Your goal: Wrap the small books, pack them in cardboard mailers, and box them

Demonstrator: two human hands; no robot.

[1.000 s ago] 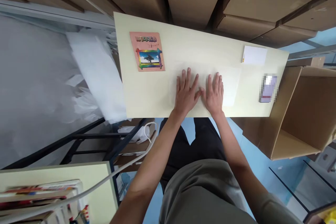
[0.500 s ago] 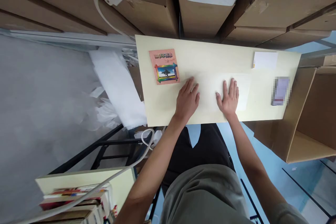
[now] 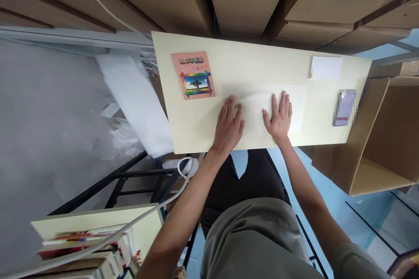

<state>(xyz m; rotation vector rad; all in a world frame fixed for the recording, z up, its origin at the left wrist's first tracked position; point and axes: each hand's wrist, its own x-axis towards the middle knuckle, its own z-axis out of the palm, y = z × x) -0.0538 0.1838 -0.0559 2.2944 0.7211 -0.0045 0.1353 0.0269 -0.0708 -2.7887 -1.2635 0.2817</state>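
Note:
Both my hands rest on a thin white sheet (image 3: 297, 109) that lies on the cream tabletop (image 3: 183, 135). My left hand (image 3: 230, 124) is palm down near the sheet's left end, with its fingers stretched out. My right hand (image 3: 279, 115) presses flat on the sheet further right, thumb and fingers spread. Between and beyond the hands, the sheet looks slightly raised or creased, and its left edge is hard to make out. A pink booklet (image 3: 194, 75) with a tree picture lies to the left, apart from my left hand.
On the table's right side lie a small white pad or box (image 3: 325, 68) and a blurred purple item (image 3: 345, 108). Cardboard boxes (image 3: 242, 8) line the far edge. An open carton (image 3: 355, 157) stands at right. A white cable (image 3: 140, 218) runs past books (image 3: 88, 253) at lower left.
The view has shifted, so the table appears further left and up. My left hand has slid slightly toward me, and the sheet shows a raised crease beyond it. My right hand stays put.

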